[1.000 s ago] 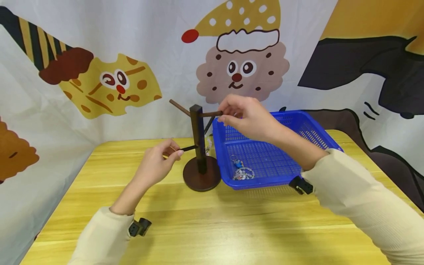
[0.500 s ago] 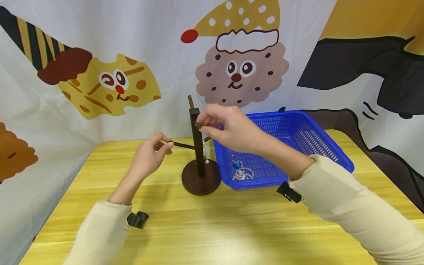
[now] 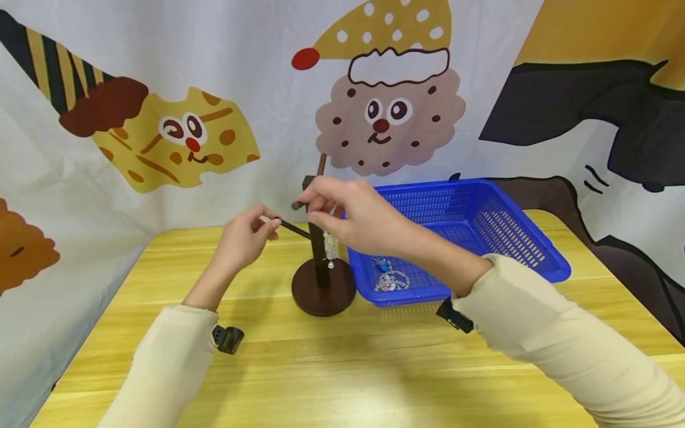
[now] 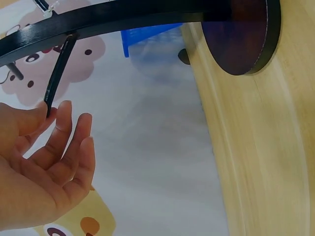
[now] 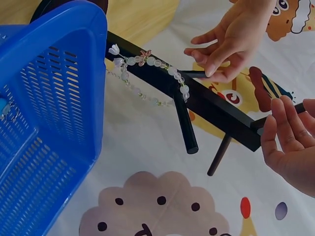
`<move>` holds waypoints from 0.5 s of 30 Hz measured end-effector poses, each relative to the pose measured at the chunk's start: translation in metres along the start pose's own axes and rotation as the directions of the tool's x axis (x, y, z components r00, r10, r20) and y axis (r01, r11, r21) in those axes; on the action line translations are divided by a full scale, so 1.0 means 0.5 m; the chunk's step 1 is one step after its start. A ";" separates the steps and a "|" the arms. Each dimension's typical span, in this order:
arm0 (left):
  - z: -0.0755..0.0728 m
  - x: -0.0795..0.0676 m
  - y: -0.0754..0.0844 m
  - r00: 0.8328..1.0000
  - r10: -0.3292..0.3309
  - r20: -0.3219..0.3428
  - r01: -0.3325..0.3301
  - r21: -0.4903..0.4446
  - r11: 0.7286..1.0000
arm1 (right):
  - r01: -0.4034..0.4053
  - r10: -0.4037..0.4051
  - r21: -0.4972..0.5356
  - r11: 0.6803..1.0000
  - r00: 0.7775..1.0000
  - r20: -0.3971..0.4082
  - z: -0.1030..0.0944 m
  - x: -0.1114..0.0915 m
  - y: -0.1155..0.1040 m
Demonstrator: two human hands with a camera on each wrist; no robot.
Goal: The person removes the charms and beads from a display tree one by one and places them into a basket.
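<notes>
A dark brown wooden peg stand (image 3: pixel 316 252) with a round base stands upright on the table. My left hand (image 3: pixel 243 241) pinches the end of its lower left peg (image 4: pixel 59 73) between thumb and index finger, the other fingers loosely bent. At the top, my right hand (image 3: pixel 358 214) has its thumb and fingertips around an upper peg (image 3: pixel 297 205), whose end pokes out past them. From another lower peg (image 5: pixel 186 125) hangs a pale beaded bracelet (image 5: pixel 172 71) with white flower charms, seen best in the right wrist view. The right fingers partly hide the stand's top in the head view.
Just right of the stand sits a blue plastic basket (image 3: pixel 514 229). A clear beaded bracelet (image 3: pixel 393 280) and a blue charm on a ring (image 3: pixel 383 266) lie in its near left corner. A white cartoon-printed curtain (image 3: pixel 289 107) hangs behind the wooden table (image 3: pixel 342 368).
The stand has turned: its upper right peg swung toward the front and left, and the rear peg went right. My right hand moved left with the peg; the hanging bracelet came into clearer view.
</notes>
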State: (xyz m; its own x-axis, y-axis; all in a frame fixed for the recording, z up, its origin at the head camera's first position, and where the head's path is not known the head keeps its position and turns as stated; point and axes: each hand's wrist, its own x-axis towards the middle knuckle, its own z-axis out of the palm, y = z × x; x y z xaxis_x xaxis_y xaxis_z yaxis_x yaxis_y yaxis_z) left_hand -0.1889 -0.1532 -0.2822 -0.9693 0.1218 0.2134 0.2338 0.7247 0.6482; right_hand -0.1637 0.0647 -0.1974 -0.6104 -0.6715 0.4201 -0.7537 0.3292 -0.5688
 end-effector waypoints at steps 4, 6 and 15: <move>0.002 0.007 0.000 1.000 -0.008 0.009 0.008 -0.006 1.000 | -0.016 0.016 0.004 1.000 1.000 0.003 0.004 0.002 0.001; 0.002 0.009 0.001 1.000 -0.011 0.011 0.011 -0.008 1.000 | -0.025 0.025 0.013 1.000 1.000 0.007 0.005 0.002 0.001; 0.002 0.013 -0.001 0.999 -0.037 0.032 0.038 -0.016 0.999 | -0.028 0.028 0.024 0.999 1.000 0.010 0.006 0.002 -0.001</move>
State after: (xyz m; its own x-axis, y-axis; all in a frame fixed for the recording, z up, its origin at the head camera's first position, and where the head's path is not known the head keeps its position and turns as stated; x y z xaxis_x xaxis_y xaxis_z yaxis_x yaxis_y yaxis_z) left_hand -0.1952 -0.1520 -0.2817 -0.9793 0.1162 0.1657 0.1982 0.7178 0.6675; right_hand -0.1632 0.0619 -0.1989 -0.6285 -0.6685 0.3976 -0.7304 0.3317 -0.5970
